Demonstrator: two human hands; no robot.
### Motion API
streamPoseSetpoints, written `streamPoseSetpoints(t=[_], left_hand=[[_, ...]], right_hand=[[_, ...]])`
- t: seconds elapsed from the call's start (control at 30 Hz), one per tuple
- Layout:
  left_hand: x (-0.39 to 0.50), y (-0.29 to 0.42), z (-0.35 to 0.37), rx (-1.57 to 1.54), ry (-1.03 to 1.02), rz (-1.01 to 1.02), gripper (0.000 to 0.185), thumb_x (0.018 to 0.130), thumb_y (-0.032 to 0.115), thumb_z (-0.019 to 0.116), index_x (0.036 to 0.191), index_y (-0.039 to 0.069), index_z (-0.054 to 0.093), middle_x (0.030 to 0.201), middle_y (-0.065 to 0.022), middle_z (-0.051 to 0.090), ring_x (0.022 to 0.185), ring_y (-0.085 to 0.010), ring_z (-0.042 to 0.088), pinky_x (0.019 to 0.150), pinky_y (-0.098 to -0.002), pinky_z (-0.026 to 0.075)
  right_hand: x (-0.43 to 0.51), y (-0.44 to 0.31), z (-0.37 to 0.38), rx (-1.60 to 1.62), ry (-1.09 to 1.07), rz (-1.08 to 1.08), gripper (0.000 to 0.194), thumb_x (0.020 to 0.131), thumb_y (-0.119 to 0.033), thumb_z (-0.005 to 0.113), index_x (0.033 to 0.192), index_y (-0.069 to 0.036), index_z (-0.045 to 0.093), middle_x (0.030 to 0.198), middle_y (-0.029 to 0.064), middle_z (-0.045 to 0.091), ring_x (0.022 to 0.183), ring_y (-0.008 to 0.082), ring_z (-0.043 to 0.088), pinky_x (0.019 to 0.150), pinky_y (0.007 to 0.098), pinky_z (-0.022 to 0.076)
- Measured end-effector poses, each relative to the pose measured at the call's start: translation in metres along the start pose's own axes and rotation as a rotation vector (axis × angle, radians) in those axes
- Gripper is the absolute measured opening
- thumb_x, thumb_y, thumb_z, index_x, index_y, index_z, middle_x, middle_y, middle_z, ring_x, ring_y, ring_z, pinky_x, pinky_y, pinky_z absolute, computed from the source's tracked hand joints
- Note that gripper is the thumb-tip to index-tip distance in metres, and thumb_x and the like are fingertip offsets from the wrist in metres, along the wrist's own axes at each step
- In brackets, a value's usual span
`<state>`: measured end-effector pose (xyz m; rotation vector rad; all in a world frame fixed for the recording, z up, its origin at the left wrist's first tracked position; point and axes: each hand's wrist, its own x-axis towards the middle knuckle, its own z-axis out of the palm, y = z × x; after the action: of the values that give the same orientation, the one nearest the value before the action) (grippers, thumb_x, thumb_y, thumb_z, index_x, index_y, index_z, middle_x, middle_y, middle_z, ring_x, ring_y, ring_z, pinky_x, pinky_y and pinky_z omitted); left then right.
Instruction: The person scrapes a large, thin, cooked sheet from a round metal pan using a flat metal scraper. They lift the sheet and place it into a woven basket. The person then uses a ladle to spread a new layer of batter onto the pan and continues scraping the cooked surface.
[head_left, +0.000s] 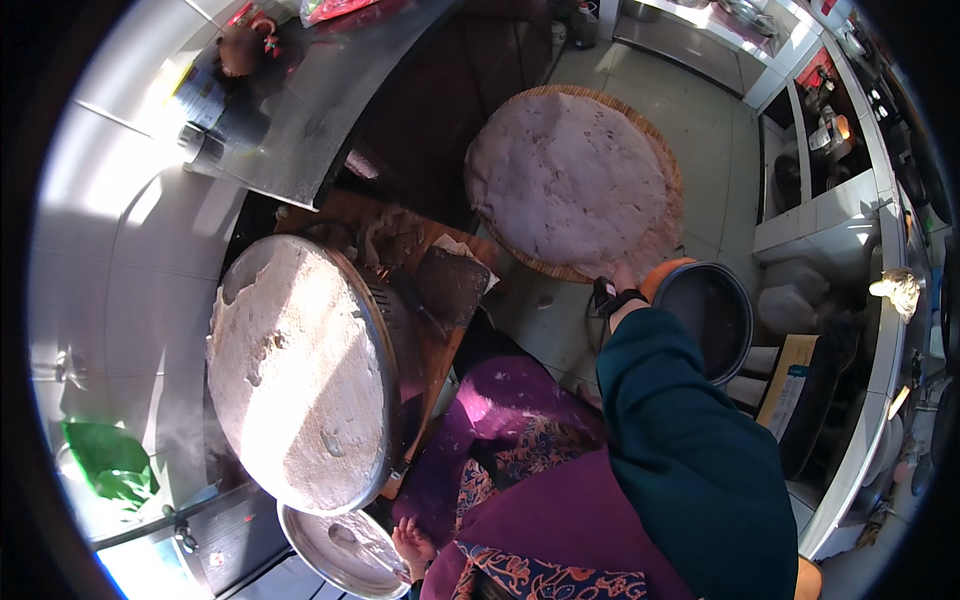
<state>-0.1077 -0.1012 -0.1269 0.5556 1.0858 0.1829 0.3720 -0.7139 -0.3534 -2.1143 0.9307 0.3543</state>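
Note:
My right hand reaches to the near edge of a large round flatbread, which lies on a woven straw tray on the floor. Its fingertips are hard to make out, so its grip cannot be told. My left hand is low by my apron, fingers apart, at the rim of a metal basin of pale batter. A ladle rests in that batter, its handle running towards this hand. To my left, a round griddle carries a pale, pitted layer with a gap near its upper edge.
A wooden table supports the griddle and a dark flat pad. An orange bucket with a dark inside stands beside my right forearm. A dark counter juts in at upper left; tiled shelves line the right.

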Motion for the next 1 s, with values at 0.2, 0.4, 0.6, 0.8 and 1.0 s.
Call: streamPoseSetpoints(t=[0.2, 0.4, 0.6, 0.8, 1.0], left_hand=[[0.005, 0.006, 0.009, 0.091, 0.121, 0.025, 0.029, 0.098, 0.035, 0.049, 0.100, 0.009, 0.061, 0.086, -0.0065, 0.063, 0.061, -0.0135, 0.059, 0.052, -0.0213, 0.051], [0.010, 0.008, 0.004, 0.096, 0.102, 0.006, 0.031, 0.098, 0.037, 0.049, 0.102, 0.011, 0.063, 0.089, -0.0079, 0.067, 0.061, -0.0129, 0.059, 0.053, -0.0213, 0.051], [0.013, 0.008, 0.001, 0.054, 0.004, -0.027, 0.031, 0.097, 0.037, 0.050, 0.098, 0.011, 0.066, 0.086, -0.0058, 0.064, 0.061, -0.0123, 0.059, 0.054, -0.0200, 0.050], [0.017, 0.007, -0.005, -0.006, -0.070, -0.041, 0.032, 0.098, 0.037, 0.050, 0.101, 0.010, 0.066, 0.084, -0.0049, 0.062, 0.061, -0.0127, 0.060, 0.051, -0.0205, 0.049], [0.015, 0.006, -0.008, -0.021, -0.026, -0.020, 0.032, 0.099, 0.037, 0.049, 0.103, 0.010, 0.064, 0.085, -0.0052, 0.062, 0.061, -0.0131, 0.060, 0.051, -0.0211, 0.049]], right_hand=[[0.027, 0.003, -0.009, 0.067, 0.042, 0.141, 0.047, 0.090, -0.043, 0.060, 0.112, -0.002, 0.068, 0.115, 0.0175, 0.068, 0.105, 0.0355, 0.065, 0.083, 0.0470, 0.0516], [0.000, -0.073, -0.058, 0.683, 0.547, 0.363, 0.026, 0.093, -0.028, 0.055, 0.098, -0.002, 0.058, 0.098, 0.0151, 0.064, 0.090, 0.0321, 0.060, 0.079, 0.0403, 0.0491], [-0.013, -0.150, -0.132, 0.827, 0.767, 0.048, 0.013, 0.093, -0.014, 0.052, 0.088, -0.003, 0.051, 0.086, 0.0130, 0.060, 0.078, 0.0290, 0.055, 0.075, 0.0345, 0.0453], [0.014, -0.104, -0.147, 1.340, 0.511, -0.033, 0.011, 0.088, -0.017, 0.061, 0.088, -0.008, 0.054, 0.086, 0.0058, 0.061, 0.077, 0.0210, 0.058, 0.071, 0.0328, 0.0468], [0.065, -0.029, -0.140, 1.656, -0.078, 0.197, 0.018, 0.094, -0.027, 0.060, 0.105, -0.013, 0.061, 0.088, 0.0040, 0.068, 0.081, 0.0211, 0.068, 0.064, 0.0401, 0.0578]])
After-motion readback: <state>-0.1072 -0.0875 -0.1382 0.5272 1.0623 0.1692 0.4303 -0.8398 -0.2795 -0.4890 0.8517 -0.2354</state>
